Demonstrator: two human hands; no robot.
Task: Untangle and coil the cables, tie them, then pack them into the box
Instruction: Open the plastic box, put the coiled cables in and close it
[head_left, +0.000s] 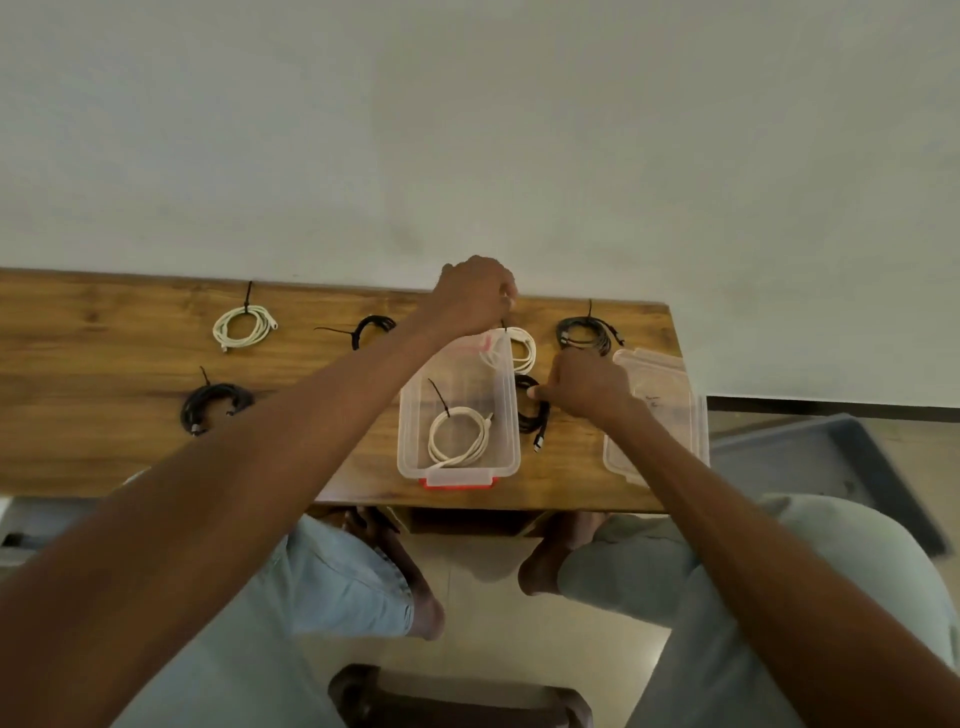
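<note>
Cables: one white coil (460, 436) packed in box (410, 415); second white coil (522, 351) hanging from left hand (475, 299), pinched by its tie, over far rim; right hand (584, 387) gripping black coil (535, 418) beside box; lower flat, avoid snagging rim.

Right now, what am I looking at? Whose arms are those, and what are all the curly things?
A person wears a camera on their head, so you look down their arms at a wooden table. The curly things are cables, each wound into a ring and tied. One white coil already lies in the clear box. The left hand pinches the tie of another white coil, holding it at the box's far corner. The right hand grips a black coil beside the box. More coils wait on the table, and the box lid lies to the right.
</note>
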